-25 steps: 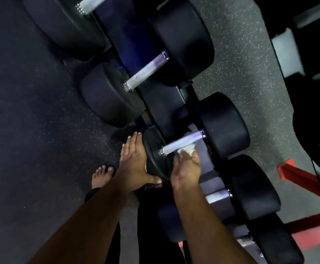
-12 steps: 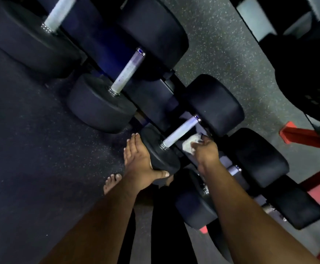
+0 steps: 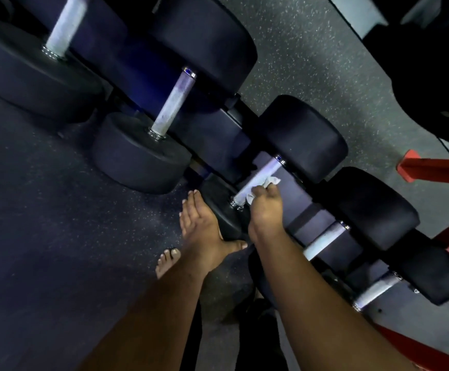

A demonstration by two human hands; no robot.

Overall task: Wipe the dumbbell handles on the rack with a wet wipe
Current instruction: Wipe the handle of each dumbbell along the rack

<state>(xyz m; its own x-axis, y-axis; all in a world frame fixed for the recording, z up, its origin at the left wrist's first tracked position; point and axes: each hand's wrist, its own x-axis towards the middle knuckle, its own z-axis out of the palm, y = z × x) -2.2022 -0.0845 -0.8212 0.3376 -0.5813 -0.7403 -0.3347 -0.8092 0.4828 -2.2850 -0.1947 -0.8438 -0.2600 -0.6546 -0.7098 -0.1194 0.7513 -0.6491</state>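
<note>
My right hand (image 3: 264,210) grips a crumpled white wet wipe (image 3: 260,186) and presses it against the pale knurled metal handle (image 3: 258,180) of a black round-headed dumbbell (image 3: 302,137) lying on the dark blue steel rack (image 3: 218,135). The wipe sits on the handle's middle, nearer the chrome collar at my end, with a loose corner sticking out past my knuckles. My left hand (image 3: 204,228) lies flat, fingers straight and together, against the near head of the same dumbbell (image 3: 223,210), thumb hooked under its lower edge, holding nothing else.

Up the rack, a larger black dumbbell with a scuffed, whitish handle (image 3: 173,101) rests just beside the one I am on, and beyond it a still larger one shows its own pale handle (image 3: 64,29). Down the rack, two smaller dumbbells show their bright handles (image 3: 325,241) and (image 3: 375,291), the nearer partly hidden behind my right forearm. My bare foot (image 3: 167,259) stands on the dark speckled rubber floor (image 3: 57,210) below my left wrist. A red steel frame (image 3: 432,172) juts in at the right edge, well apart from the rack.
</note>
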